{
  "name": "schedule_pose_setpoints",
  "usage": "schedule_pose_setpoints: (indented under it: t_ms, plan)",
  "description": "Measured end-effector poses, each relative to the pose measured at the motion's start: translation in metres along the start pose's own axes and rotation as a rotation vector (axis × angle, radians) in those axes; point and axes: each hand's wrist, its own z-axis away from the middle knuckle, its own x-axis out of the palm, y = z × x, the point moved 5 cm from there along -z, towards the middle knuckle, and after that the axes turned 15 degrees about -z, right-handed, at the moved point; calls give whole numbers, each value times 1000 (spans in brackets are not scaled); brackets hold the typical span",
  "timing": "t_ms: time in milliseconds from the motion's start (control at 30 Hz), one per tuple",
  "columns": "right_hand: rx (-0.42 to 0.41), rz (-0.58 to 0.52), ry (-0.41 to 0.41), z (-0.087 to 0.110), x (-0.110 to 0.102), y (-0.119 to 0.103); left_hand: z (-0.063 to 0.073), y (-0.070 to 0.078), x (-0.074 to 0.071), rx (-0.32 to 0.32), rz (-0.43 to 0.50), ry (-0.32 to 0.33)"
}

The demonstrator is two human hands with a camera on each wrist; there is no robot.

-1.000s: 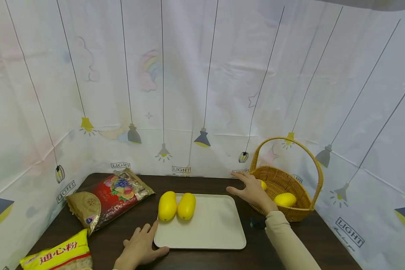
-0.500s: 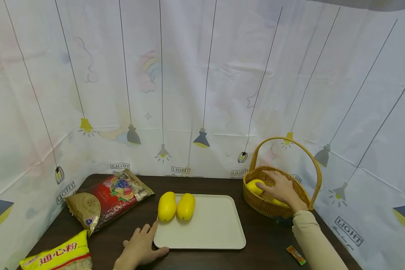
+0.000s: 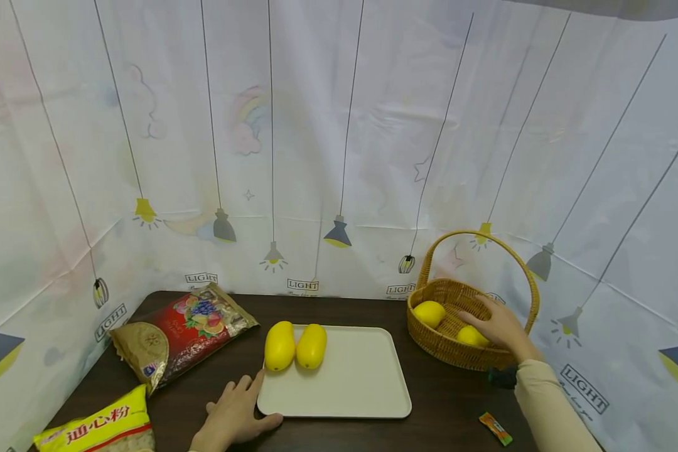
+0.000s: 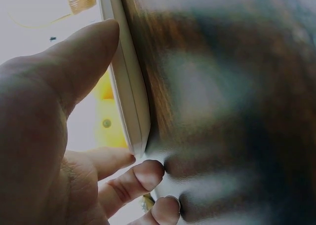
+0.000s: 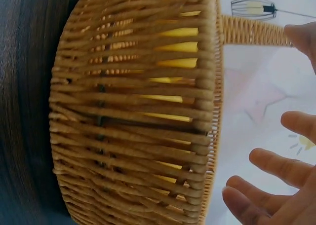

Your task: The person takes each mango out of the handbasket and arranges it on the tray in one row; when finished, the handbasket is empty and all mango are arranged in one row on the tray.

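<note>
My right hand [image 3: 500, 326] reaches over the near right side of a wicker basket [image 3: 449, 351], fingers spread and holding nothing. Below it lies a yellow fruit [image 3: 471, 336], partly hidden by the hand; a second yellow fruit [image 3: 429, 313] rests at the basket's left. In the right wrist view the fingers [image 5: 281, 166] are outside the weave, beyond the basket rim. My left hand [image 3: 234, 408] touches the left edge of a white tray [image 3: 361, 376], thumb and index finger along its corner. Two long yellow fruits [image 3: 280, 345] stand side by side on the tray's left part.
A red and gold bag [image 3: 186, 333] lies at the back left, with a yellow bag [image 3: 102, 424] of pasta in front of it. A small orange and green packet [image 3: 495, 428] is on the dark table near my right sleeve [image 3: 554, 408]. The basket's tall handle [image 3: 520, 263] arches up.
My right hand has moved right, from the basket's left side across to its right, uncovering the left fruit and the small packet. The left hand and the tray have stayed in place.
</note>
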Motion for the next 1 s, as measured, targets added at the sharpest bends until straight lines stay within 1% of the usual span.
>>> schedule_pose_setpoints:
  t_ms: [233, 467, 667, 1000]
  plan:
    - [0, 15, -10, -2, -1, 5, 0, 0, 0, -5, 6, -8]
    - [4, 13, -23, -2, 3, 10, -1, 0, 1, 2, 7, -2]
    - [-1, 8, -19, -3, 6, 13, -2, -1, 2, 2, 4, 0]
    - [11, 26, -30, -3, 11, 15, -3, -2, 4, -2, -7, -3]
